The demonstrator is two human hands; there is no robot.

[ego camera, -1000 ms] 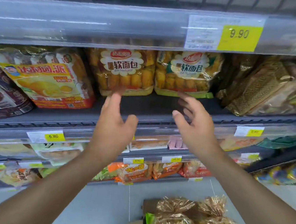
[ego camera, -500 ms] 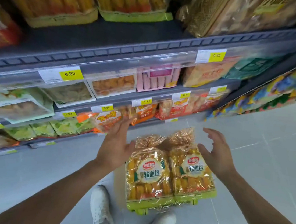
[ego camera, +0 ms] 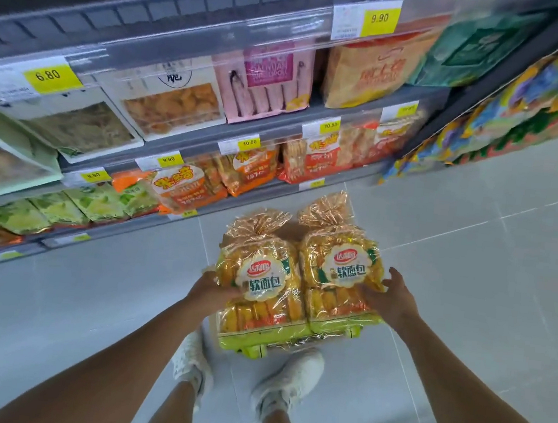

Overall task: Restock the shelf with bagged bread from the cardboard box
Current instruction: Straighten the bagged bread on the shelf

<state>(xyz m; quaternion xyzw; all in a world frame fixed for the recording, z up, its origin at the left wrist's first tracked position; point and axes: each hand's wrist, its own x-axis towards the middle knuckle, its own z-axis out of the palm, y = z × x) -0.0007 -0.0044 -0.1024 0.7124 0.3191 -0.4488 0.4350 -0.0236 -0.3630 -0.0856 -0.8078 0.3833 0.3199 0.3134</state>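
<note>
Nearest, two white shoes (ego camera: 246,380) stand on the tiled floor (ego camera: 468,300), with the bagged bread just ahead of them. The step in hand looks like the pick-up: the left hand (ego camera: 209,288) presses the side of the left bread bag (ego camera: 260,278) and the right hand (ego camera: 390,300) cups the side of the right bread bag (ego camera: 343,273), fingers spread, squeezing the pair together. The cardboard box (ego camera: 291,224) barely shows beneath them. Next, probably, a firm two-handed lift up to the top shelf (ego camera: 155,2). Beyond, the lower shelves hold snack packs (ego camera: 183,187) behind price tags (ego camera: 380,17); the shelf lip could snag the bags
</note>
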